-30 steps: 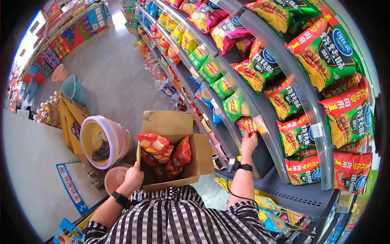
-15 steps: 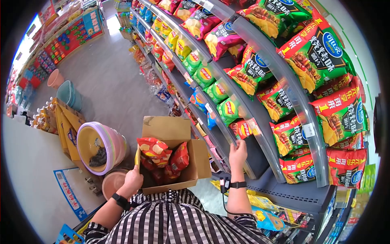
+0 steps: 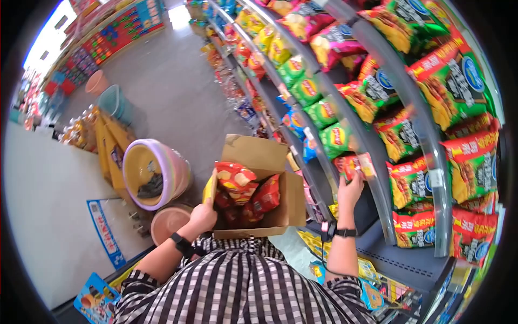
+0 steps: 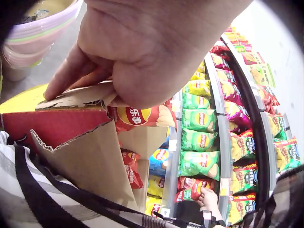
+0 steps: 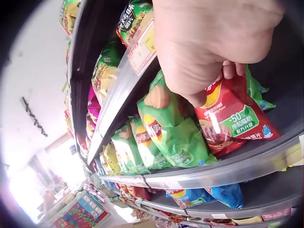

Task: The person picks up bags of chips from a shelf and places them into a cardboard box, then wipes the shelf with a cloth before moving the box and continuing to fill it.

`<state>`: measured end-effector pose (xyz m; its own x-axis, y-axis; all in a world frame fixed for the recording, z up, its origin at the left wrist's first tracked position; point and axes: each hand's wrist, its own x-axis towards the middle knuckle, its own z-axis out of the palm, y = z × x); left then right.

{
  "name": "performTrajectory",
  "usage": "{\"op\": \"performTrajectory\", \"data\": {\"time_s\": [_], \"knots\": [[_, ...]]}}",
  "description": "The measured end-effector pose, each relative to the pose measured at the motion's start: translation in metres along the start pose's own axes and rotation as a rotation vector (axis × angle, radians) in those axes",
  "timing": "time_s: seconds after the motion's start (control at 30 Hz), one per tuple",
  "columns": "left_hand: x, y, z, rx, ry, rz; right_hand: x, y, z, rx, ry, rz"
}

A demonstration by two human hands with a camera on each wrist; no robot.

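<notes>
My left hand (image 3: 204, 217) grips the left flap of an open cardboard box (image 3: 294, 201), thumb and fingers on either side of it in the left wrist view. Inside the box lie several red chip bags (image 3: 236, 182), in front of my striped shirt. On the shelf at the right, my right hand (image 3: 350, 193) pinches the top of a red chip bag (image 5: 237, 114) between thumb and fingers. That bag stands on the dark shelf behind a clear front lip, beside a row of green chip bags (image 5: 166, 135). Part of its top is hidden by the hand.
Larger barbecue-flavour chip bags (image 3: 467, 170) fill the shelves further right, behind clear shelf lips (image 3: 431, 146). Left of the box stand stacked plastic basins (image 3: 162, 175) and a pink tub (image 3: 170, 222). A white counter (image 3: 48, 210) runs along the left, and an aisle floor (image 3: 172, 81) stretches ahead.
My right hand drew back from the red bag half a second ago and is now up at it again. The left hand keeps its hold on the box flap; the head view has shifted.
</notes>
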<state>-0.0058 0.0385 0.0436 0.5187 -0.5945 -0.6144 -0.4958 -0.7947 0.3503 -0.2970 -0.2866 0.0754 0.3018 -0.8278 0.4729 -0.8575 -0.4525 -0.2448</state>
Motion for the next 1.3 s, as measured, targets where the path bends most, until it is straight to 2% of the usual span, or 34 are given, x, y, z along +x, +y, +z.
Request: {"op": "performTrajectory", "data": {"time_s": [0.03,0.1,0.17,0.23,0.3,0.37,0.4,0.43,0.5,0.57,0.7,0.77,0.83,0.9,0.93,0.97,1.03,1.07,1.17,1.27,1.3], "knots": [[0.000,0.002,-0.003,0.008,-0.011,0.002,-0.006,-0.018,-0.005,0.100,-0.084,0.061],[-0.005,0.006,-0.008,-0.002,-0.007,0.038,-0.018,-0.067,-0.017,0.561,-0.570,0.317],[-0.008,0.010,-0.011,0.005,0.005,0.044,-0.030,-0.113,-0.015,0.630,-1.112,0.284],[-0.013,0.020,-0.018,0.025,-0.010,0.052,-0.073,-0.128,0.032,0.716,-1.063,-0.105],[-0.017,0.025,-0.020,0.037,-0.010,0.066,-0.086,-0.160,0.052,0.644,-1.002,-0.228],[-0.025,0.031,-0.025,0.049,0.007,0.098,-0.098,-0.178,0.083,0.844,-1.113,-0.224],[-0.025,0.031,-0.025,0.048,0.008,0.094,-0.097,-0.189,0.090,0.887,-1.295,-0.070],[-0.025,0.030,-0.024,0.043,-0.004,0.081,-0.100,-0.193,0.093,0.888,-1.297,-0.075],[-0.024,0.026,-0.023,0.028,-0.008,0.061,-0.101,-0.204,0.094,0.936,-0.927,0.116],[-0.025,0.017,-0.019,0.025,0.054,0.111,-0.093,-0.203,0.088,0.992,-0.988,0.048],[-0.025,0.012,-0.017,-0.001,0.041,0.099,-0.082,-0.202,0.060,1.019,-1.101,0.133],[-0.020,0.003,-0.012,-0.022,0.013,0.051,-0.073,-0.206,0.037,1.083,-1.177,0.300],[-0.012,-0.008,-0.005,-0.047,0.004,0.029,-0.068,-0.203,0.015,1.113,-1.156,0.345],[-0.006,-0.017,0.000,-0.071,0.056,0.059,-0.065,-0.186,-0.008,1.333,-0.987,0.513],[-0.006,-0.019,-0.002,-0.006,0.024,0.081,-0.068,-0.169,-0.010,1.381,-0.886,0.454],[0.000,-0.024,0.003,-0.001,0.015,0.060,-0.073,-0.150,-0.018,1.361,-0.844,0.477],[0.004,-0.032,0.007,0.043,0.067,0.097,-0.082,-0.119,-0.039,1.394,-0.707,0.853],[0.009,-0.038,0.010,0.045,0.057,0.097,-0.089,-0.097,-0.049,1.332,-0.680,0.963],[0.025,-0.053,0.022,0.057,0.029,0.079,-0.113,-0.050,-0.074,1.261,-0.408,1.280],[0.028,-0.058,0.031,0.057,0.016,0.102,-0.127,0.000,-0.085,1.287,-0.184,1.375],[0.030,-0.061,0.035,0.062,0.019,0.115,-0.125,0.011,-0.088,1.282,-0.136,1.352]]}}
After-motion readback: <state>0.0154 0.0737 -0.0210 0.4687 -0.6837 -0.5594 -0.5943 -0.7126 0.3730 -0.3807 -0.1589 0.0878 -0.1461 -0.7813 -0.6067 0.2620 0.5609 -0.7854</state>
